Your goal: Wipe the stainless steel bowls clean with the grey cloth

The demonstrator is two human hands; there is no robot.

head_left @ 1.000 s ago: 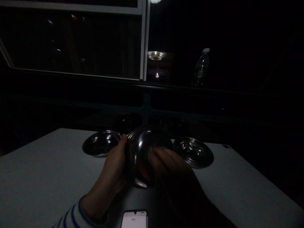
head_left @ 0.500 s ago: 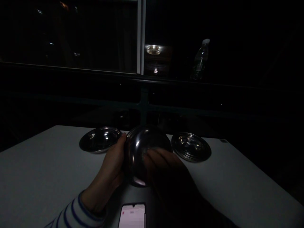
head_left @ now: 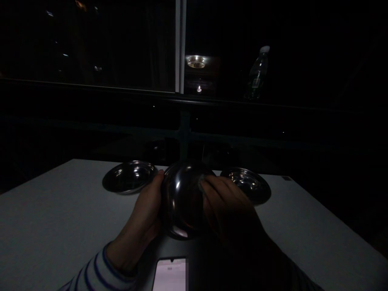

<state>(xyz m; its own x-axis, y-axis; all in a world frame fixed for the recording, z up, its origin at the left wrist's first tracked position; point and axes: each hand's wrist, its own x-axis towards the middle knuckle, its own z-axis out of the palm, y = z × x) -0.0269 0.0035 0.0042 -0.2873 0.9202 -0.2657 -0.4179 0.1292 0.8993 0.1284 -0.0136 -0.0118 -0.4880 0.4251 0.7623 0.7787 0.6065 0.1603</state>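
Between both hands, mid-table: left hand (head_left: 145, 216) clamps the steel bowl (head_left: 182, 202) by its rim, tilted up on edge so the inside faces the right hand (head_left: 226, 206), whose fingers press w/ something small, too dark to ID. Two more bowls, left (head_left: 129, 176) & right (head_left: 250, 184), sit behind; phone (head_left: 169, 275) near edge.

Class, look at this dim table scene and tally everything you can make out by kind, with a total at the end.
Shiny round steel bowls: 3, namely one tilted between the left hand and right hand, one on the white table at left, one at right
Lit phone at the near edge: 1
Clear plastic bottle with white cap, on the ledge behind: 1
Total: 5
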